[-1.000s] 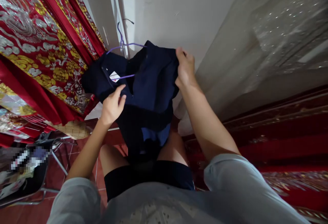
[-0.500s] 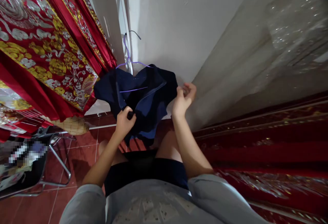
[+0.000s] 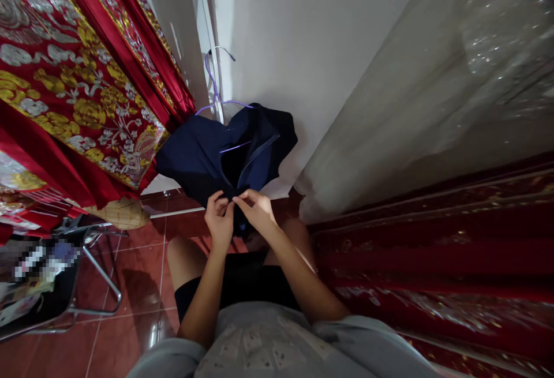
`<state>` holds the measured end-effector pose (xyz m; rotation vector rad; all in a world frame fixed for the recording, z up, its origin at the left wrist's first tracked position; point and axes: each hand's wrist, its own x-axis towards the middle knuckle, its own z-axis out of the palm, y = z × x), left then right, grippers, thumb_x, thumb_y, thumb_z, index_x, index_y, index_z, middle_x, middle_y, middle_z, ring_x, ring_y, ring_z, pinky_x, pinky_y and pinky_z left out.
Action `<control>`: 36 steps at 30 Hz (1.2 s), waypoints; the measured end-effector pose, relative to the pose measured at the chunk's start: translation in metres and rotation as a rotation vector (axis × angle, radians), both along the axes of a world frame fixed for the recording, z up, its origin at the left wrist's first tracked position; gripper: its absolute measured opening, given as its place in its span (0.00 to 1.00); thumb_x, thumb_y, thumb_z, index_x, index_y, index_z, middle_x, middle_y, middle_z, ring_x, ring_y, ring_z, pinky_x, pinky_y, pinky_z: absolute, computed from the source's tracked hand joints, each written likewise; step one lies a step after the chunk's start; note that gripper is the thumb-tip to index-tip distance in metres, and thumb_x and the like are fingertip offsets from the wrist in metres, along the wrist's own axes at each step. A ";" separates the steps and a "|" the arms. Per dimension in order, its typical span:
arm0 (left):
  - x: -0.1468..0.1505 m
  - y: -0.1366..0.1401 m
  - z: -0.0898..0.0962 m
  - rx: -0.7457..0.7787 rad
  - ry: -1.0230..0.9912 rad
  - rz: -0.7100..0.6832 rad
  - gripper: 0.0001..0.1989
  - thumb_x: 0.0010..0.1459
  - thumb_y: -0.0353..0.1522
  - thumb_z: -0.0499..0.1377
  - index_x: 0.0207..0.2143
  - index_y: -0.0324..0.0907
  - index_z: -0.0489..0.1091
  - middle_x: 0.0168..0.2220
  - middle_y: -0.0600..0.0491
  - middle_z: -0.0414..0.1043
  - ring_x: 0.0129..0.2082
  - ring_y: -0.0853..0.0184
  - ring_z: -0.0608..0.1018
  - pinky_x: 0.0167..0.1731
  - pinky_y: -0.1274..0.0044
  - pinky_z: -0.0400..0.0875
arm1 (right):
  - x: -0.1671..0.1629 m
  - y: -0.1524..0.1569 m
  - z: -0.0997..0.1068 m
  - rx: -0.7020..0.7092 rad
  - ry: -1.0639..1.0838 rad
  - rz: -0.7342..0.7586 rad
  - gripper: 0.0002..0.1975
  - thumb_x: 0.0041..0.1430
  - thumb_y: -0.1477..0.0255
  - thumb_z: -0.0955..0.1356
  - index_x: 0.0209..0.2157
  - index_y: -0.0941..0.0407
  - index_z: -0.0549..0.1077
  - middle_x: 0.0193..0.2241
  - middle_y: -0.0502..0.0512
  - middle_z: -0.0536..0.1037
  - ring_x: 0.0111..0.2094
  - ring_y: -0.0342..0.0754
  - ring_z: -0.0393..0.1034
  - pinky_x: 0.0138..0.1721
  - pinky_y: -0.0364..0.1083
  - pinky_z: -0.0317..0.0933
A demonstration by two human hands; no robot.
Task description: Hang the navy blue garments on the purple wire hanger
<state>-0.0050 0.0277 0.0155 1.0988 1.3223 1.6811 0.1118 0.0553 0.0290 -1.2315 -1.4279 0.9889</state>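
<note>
A dark navy short-sleeved garment [image 3: 190, 147] hangs on a purple hanger [image 3: 215, 90], its front partly open below the neckline. The hanger's hook hangs from a support by the wall. Low on the front opening, my left hand [image 3: 220, 216] pinches one edge of the cloth. Close beside it, my right hand [image 3: 256, 208] pinches the other edge, its fingertips almost touching the left ones. Whatever small fastening may lie between the fingertips is hidden. The garment's lower part drops behind both hands toward my knees.
Red cloth with gold and silver embroidery [image 3: 95, 101] hangs at the left. A folding chair [image 3: 97, 303] with items on it stands at lower left on red floor tiles [image 3: 130, 274]. Plastic-covered material [image 3: 415, 95] and red fabric [image 3: 433, 239] fill the right side.
My right hand has come from the garment's right sleeve down to its front opening. My left hand has shifted slightly right and down, and the two front edges now meet.
</note>
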 end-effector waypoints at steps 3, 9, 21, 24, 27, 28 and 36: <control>-0.005 0.002 -0.001 0.016 0.051 0.009 0.17 0.56 0.33 0.65 0.47 0.43 0.69 0.32 0.54 0.74 0.34 0.68 0.80 0.41 0.76 0.77 | 0.002 0.000 0.003 -0.070 0.046 0.064 0.15 0.58 0.56 0.69 0.28 0.53 0.73 0.25 0.52 0.75 0.27 0.48 0.70 0.31 0.47 0.64; -0.010 0.005 -0.001 0.051 0.116 -0.002 0.17 0.57 0.30 0.62 0.49 0.44 0.65 0.29 0.57 0.70 0.30 0.70 0.77 0.37 0.77 0.74 | -0.001 0.005 0.016 -0.362 0.338 0.296 0.21 0.52 0.52 0.72 0.27 0.58 0.77 0.18 0.49 0.72 0.15 0.39 0.59 0.17 0.41 0.47; -0.028 0.022 0.005 0.071 0.403 -0.093 0.22 0.57 0.26 0.60 0.54 0.46 0.63 0.29 0.58 0.66 0.30 0.68 0.75 0.37 0.77 0.72 | -0.002 0.105 0.166 -0.020 0.514 0.151 0.16 0.59 0.61 0.74 0.26 0.59 0.74 0.18 0.49 0.72 0.14 0.34 0.56 0.14 0.38 0.46; -0.040 0.034 0.033 0.122 0.549 -0.098 0.31 0.60 0.29 0.61 0.64 0.46 0.56 0.40 0.51 0.73 0.33 0.67 0.77 0.41 0.74 0.74 | -0.006 0.088 0.167 0.046 0.481 0.196 0.18 0.60 0.58 0.73 0.26 0.58 0.74 0.17 0.49 0.72 0.14 0.36 0.59 0.14 0.39 0.47; -0.049 0.049 0.081 0.322 0.638 -0.072 0.31 0.65 0.36 0.59 0.68 0.45 0.55 0.55 0.42 0.71 0.41 0.65 0.78 0.48 0.71 0.73 | -0.004 0.069 0.157 0.083 0.400 0.235 0.19 0.59 0.57 0.74 0.25 0.58 0.74 0.17 0.50 0.72 0.14 0.37 0.61 0.14 0.39 0.48; -0.051 0.055 0.098 0.390 0.667 -0.062 0.28 0.67 0.38 0.58 0.67 0.45 0.57 0.55 0.42 0.71 0.42 0.65 0.77 0.48 0.71 0.73 | -0.002 0.064 0.155 0.095 0.371 0.238 0.20 0.59 0.56 0.73 0.24 0.57 0.74 0.16 0.50 0.72 0.14 0.38 0.62 0.15 0.40 0.48; -0.039 0.081 0.181 0.537 0.931 -0.218 0.12 0.71 0.36 0.53 0.41 0.41 0.75 0.38 0.49 0.76 0.38 0.66 0.77 0.44 0.74 0.72 | 0.013 0.057 0.161 0.253 0.138 0.185 0.17 0.63 0.60 0.70 0.26 0.56 0.73 0.18 0.49 0.70 0.19 0.39 0.62 0.23 0.42 0.56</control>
